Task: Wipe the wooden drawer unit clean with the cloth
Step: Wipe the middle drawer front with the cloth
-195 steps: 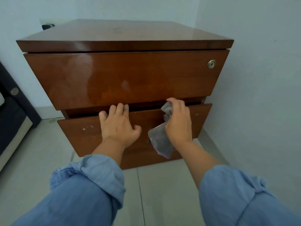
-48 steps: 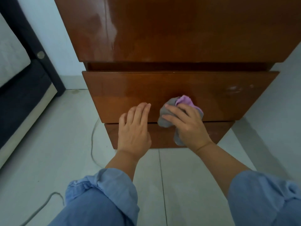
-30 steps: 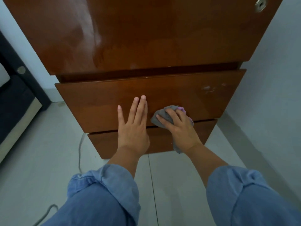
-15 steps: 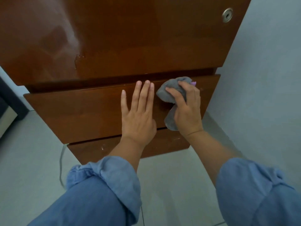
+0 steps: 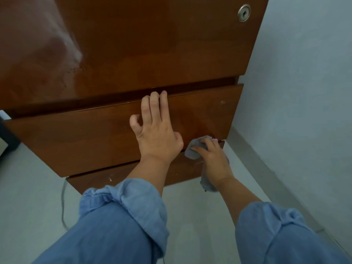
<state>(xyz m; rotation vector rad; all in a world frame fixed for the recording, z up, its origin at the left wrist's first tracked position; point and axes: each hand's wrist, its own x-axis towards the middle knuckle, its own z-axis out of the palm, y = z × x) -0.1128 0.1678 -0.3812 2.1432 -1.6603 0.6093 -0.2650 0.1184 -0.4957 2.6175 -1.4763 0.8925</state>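
Note:
The glossy brown wooden drawer unit [image 5: 133,44] fills the upper part of the view, with three drawer fronts. My left hand [image 5: 156,128] lies flat on the middle drawer front [image 5: 76,138], fingertips at its top edge. My right hand [image 5: 213,157] is shut on a grey cloth [image 5: 192,151] with a purple edge, pressed at the lower right corner of the middle drawer, over the bottom drawer [image 5: 182,172]. A tail of the cloth hangs below my wrist.
A round metal lock [image 5: 244,13] sits at the top drawer's upper right. A pale wall [image 5: 304,92] with a grey skirting strip stands close on the right. A thin cable [image 5: 63,202] lies on the light tiled floor at the left. Dark furniture shows at the far left.
My right hand has carried the cloth down from the middle drawer's top edge to its lower right corner. My left hand stays flat on the middle drawer. The camera has shifted.

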